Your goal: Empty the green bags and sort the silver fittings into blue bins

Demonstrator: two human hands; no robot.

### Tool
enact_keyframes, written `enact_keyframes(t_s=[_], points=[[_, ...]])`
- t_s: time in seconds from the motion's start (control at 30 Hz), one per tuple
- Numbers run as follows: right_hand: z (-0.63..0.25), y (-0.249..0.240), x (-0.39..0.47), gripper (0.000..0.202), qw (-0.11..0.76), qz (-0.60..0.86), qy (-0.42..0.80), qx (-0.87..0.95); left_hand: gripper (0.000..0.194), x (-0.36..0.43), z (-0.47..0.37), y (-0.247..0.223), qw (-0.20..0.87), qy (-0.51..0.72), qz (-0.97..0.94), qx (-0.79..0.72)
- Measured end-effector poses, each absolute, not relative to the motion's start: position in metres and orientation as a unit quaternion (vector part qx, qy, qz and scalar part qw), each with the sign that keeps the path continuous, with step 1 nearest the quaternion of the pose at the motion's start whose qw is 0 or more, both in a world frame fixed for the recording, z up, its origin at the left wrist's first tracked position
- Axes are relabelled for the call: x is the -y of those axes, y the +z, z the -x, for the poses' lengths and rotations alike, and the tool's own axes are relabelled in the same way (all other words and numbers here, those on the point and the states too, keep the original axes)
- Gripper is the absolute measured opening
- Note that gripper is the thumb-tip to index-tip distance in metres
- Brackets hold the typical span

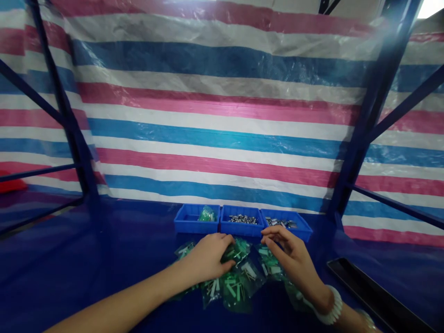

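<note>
Several clear plastic bags [236,287] with green and white pieces and thin sticks lie in a spread pile on the blue table. My left hand [211,256] rests over the left part of the pile, thumb and fingers apart, touching the bags. My right hand [286,252] is raised above the right side of the pile, near the front of the right bin, its fingers curled with thumb and fingertips close together. Whether anything small sits between those fingertips is too small to tell.
Behind the pile stand three blue bins: the left [187,226] holds a green bag, the middle [239,228] and right [305,231] hold small metal parts. A dark flat object [374,293] lies at the right. Blue frame posts [360,134] flank a striped sheet [222,111].
</note>
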State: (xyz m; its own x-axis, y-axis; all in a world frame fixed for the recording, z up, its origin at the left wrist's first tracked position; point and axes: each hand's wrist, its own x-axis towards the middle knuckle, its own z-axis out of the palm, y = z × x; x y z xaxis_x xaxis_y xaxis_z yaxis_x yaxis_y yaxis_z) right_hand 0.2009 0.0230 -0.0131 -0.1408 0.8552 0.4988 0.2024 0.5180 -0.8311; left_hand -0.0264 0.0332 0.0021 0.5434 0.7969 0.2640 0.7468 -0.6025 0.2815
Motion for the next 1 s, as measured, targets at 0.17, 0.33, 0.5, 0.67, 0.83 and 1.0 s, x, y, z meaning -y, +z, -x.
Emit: enact_keyframes(t_s=[0.17, 0.33, 0.5, 0.67, 0.83, 1.0], points=[[-0.201, -0.013, -0.022, 0.018, 0.530, 0.382, 0.310, 0.690, 0.011, -0.039, 0.026, 0.007, 0.108, 0.281, -0.845, -0.443], [-0.199, -0.012, -0.023, 0.026, 0.542, 0.373, 0.361, 0.661, 0.015, -0.031, 0.017, 0.016, 0.341, 0.430, -0.726, -0.413], [-0.193, -0.016, -0.024, 0.037, 0.468, 0.356, 0.529, 0.611, 0.025, -0.015, 0.007, 0.016, 0.523, 0.438, -0.607, -0.407], [-0.191, -0.014, -0.022, 0.028, 0.455, 0.357, 0.527, 0.623, 0.024, -0.009, 0.003, 0.013, 0.551, 0.418, -0.590, -0.416], [-0.195, -0.006, -0.013, 0.006, 0.516, 0.340, 0.300, 0.727, 0.003, -0.009, 0.011, 0.015, 0.310, 0.455, -0.757, -0.353], [-0.200, -0.007, -0.002, 0.021, 0.521, 0.266, -0.038, 0.810, 0.022, -0.009, 0.030, 0.013, -0.031, 0.371, -0.908, -0.192]])
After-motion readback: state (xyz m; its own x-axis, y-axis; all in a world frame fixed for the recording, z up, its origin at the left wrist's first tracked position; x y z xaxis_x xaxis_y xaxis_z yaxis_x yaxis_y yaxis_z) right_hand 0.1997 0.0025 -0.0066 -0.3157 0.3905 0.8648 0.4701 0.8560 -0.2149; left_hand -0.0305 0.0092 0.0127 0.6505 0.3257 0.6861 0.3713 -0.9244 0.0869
